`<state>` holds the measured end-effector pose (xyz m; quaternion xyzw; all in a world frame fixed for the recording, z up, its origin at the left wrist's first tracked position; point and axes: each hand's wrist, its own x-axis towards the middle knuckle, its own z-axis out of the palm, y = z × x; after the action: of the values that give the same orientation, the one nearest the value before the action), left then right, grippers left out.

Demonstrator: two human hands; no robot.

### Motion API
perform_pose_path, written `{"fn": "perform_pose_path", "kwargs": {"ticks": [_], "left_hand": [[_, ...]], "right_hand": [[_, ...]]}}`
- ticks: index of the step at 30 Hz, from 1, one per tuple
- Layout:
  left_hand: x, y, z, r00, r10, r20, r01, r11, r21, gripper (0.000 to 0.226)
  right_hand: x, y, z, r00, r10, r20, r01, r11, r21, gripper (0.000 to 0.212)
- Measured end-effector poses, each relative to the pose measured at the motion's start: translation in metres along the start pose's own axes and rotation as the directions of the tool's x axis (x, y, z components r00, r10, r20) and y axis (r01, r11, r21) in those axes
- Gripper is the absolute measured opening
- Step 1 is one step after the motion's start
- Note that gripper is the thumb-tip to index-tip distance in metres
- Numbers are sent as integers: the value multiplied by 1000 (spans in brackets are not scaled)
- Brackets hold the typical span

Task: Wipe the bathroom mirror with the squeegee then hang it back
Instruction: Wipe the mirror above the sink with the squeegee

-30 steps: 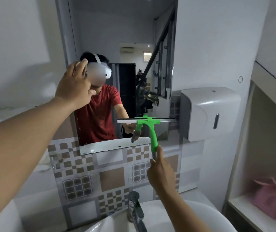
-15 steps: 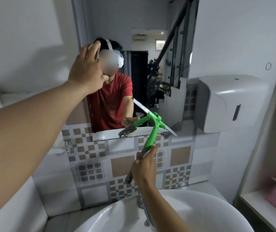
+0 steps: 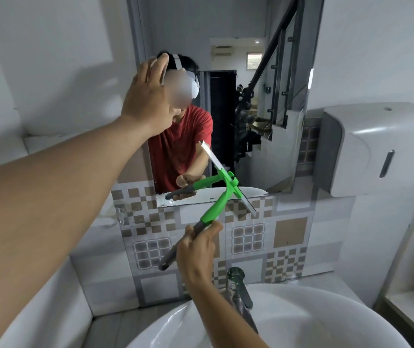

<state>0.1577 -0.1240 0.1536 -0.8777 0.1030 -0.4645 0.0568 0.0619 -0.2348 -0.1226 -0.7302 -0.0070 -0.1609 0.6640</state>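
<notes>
A second ago the green plastic squeegee with its grey grip point(image 3: 222, 194) lay level across the frameless wall mirror point(image 3: 226, 96); now the right hand point(image 3: 196, 249), closed round the grip, has tilted its blade steeply at the mirror's bottom edge, so this stroke looks finished. The left hand point(image 3: 148, 96) stays raised with loose fingers holding nothing, while the chrome tap point(image 3: 238, 287), white basin point(image 3: 326, 320) and white wall dispenser point(image 3: 376, 149) crowd the way down and right.

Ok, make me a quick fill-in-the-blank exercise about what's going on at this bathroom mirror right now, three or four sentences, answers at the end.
1. The right hand grips the squeegee by its ____ end.
2. The squeegee's handle is bright ____.
3. The left hand is raised against the ____ edge of the mirror.
4. Below the right hand sits a white ____, with the tap behind it.

Answers: handle; green; left; sink
</notes>
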Motion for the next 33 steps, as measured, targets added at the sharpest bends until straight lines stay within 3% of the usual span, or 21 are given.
{"fn": "perform_pose_path", "kwargs": {"ticks": [3, 7, 13, 18, 22, 29, 33], "left_hand": [[1, -2, 2, 1000, -22, 6, 23, 999, -32, 91], [-1, 1, 1, 997, 60, -42, -59, 998, 17, 79], [-4, 0, -2, 997, 68, -38, -67, 997, 26, 69], [-4, 1, -2, 996, 70, -60, -70, 998, 2, 56], [-4, 2, 0, 996, 60, -60, -61, 998, -14, 56], [-4, 3, 0, 996, 56, -68, -58, 998, -36, 51], [-6, 2, -1, 997, 55, -53, -57, 997, -48, 69]], "right_hand": [[-4, 1, 9, 999, 19, 37, -20, 999, 32, 25], [-9, 4, 13, 997, -8, 71, 6, 1000, 28, 22], [-18, 15, 17, 991, -61, 120, 72, 994, -85, 20], [-16, 32, -5, 979, -126, 163, 179, 912, -370, 41], [-14, 38, -26, 984, -74, 162, 152, 820, -551, 56], [-27, 51, -38, 979, 21, 204, 118, 757, -643, 75], [-30, 48, -39, 979, 29, 203, 113, 748, -654, 75]]}}
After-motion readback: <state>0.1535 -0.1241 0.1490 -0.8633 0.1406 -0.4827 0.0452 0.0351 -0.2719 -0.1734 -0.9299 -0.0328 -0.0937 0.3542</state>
